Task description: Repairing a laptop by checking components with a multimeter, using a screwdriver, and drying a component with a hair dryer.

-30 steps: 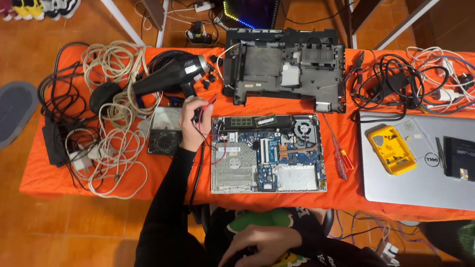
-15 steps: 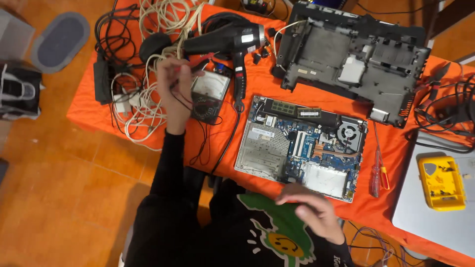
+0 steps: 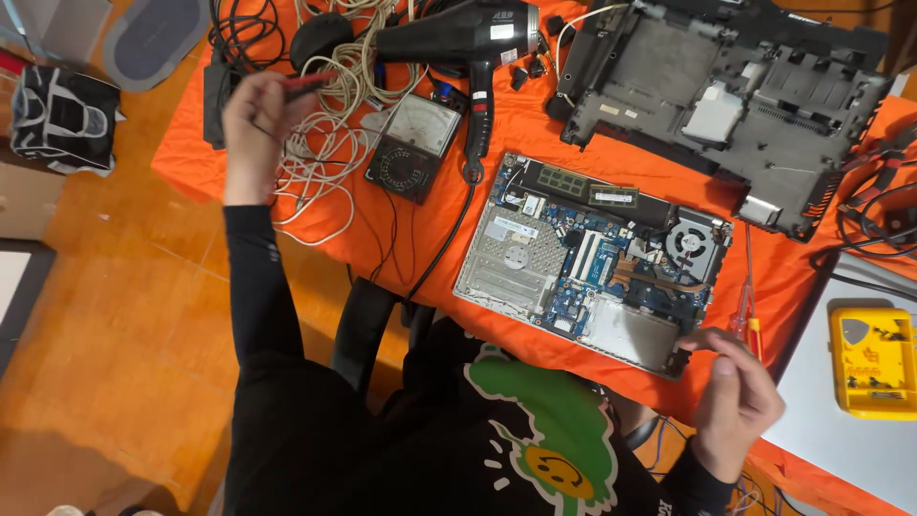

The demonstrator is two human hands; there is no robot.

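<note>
You've got a black hair dryer [image 3: 458,38], yellow meter [image 3: 871,361], gutted laptop shell [image 3: 726,96], black bag [image 3: 65,117] on the floor [image 3: 105,334].

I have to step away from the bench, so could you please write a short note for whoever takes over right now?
Left hand: raised over the cable pile, pinching a red probe.
Right hand: at the near right corner of the opened laptop board, by the red screwdriver; whether it holds anything is unclear.
Analog meter lies beside the hair dryer; the removed case shell is behind the board.
Done: case off, board exposed.
Left: probe has not touched the board.
</note>
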